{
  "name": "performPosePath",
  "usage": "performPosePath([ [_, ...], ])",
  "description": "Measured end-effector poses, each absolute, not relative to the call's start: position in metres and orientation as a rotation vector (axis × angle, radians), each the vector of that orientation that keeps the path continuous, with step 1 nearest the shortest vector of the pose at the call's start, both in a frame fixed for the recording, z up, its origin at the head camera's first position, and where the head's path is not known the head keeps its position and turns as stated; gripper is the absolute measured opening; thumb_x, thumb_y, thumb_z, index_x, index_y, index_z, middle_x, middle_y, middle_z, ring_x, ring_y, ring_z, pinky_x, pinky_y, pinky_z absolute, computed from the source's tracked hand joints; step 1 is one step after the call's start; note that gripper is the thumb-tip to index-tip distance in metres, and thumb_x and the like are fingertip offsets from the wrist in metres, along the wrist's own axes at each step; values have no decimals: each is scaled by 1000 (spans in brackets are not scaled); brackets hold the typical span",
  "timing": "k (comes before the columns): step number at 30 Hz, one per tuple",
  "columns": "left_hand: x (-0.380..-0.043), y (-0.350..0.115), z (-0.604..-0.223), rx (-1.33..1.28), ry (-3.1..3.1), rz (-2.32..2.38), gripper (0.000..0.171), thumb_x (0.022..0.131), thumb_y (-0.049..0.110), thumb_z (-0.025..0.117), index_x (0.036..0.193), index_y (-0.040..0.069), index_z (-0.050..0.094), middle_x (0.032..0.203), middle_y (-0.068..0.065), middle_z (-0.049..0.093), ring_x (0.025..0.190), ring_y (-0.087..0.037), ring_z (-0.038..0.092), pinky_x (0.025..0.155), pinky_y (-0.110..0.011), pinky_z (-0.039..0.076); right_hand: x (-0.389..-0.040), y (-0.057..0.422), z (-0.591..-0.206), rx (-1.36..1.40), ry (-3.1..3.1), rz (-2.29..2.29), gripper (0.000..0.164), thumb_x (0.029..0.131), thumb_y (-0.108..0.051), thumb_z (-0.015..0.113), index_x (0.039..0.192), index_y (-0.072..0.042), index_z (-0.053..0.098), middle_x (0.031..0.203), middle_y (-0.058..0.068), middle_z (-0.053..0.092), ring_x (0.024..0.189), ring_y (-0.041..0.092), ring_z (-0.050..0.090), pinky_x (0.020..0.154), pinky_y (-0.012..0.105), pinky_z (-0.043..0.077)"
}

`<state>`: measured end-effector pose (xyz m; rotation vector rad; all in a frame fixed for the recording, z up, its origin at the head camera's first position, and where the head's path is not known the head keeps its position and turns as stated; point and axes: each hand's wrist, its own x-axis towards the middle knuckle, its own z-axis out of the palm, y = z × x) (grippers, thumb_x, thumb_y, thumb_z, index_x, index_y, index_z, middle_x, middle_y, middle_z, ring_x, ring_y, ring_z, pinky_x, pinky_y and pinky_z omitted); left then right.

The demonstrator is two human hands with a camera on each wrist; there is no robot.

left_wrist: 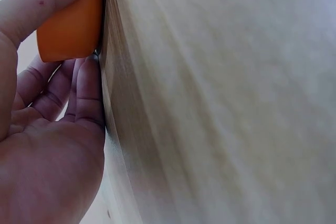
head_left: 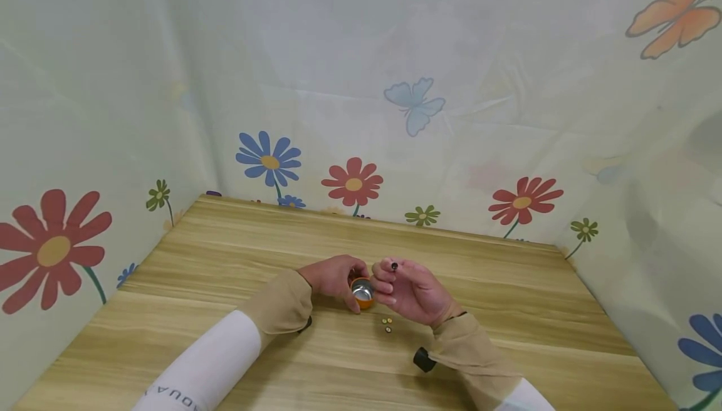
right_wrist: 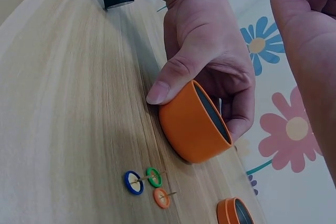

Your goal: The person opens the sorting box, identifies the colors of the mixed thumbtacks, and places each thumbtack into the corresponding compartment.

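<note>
My left hand (head_left: 334,278) grips a small orange cup (right_wrist: 191,124) with a shiny metal inside, thumb on one side and fingers on the other. In the left wrist view the cup's orange wall (left_wrist: 71,30) shows between thumb and fingers, down at the wooden surface. My right hand (head_left: 414,292) is raised just to the right of the cup, palm turned up, pinching a small dark round piece (head_left: 395,266) at its fingertips. Below the hands lie three little spinning tops with thin sticks: one blue-rimmed (right_wrist: 134,182), one green-rimmed (right_wrist: 154,177), one orange-rimmed (right_wrist: 161,198).
A second orange round container (right_wrist: 234,212) stands on the table farther back in the right wrist view. Black wrist cameras stick out under both forearms, the right one (head_left: 424,359) low over the wooden table (head_left: 225,235). Flower-printed cloth (head_left: 316,116) walls the table's back and sides.
</note>
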<state>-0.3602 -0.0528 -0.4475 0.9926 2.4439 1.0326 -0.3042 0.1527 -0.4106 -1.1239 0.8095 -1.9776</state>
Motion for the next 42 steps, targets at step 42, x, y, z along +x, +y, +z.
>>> performPosePath([
  [42,-358,-52,-449,974,2410,1088,52,56,14,91,98,12,61,91,1,62,82,-18,57,71,-24,46,-303,150,-416,-1105,835,-1983,18,102,-13,28,90,-9,40,85,2,29,77,18,28,66,30,25],
])
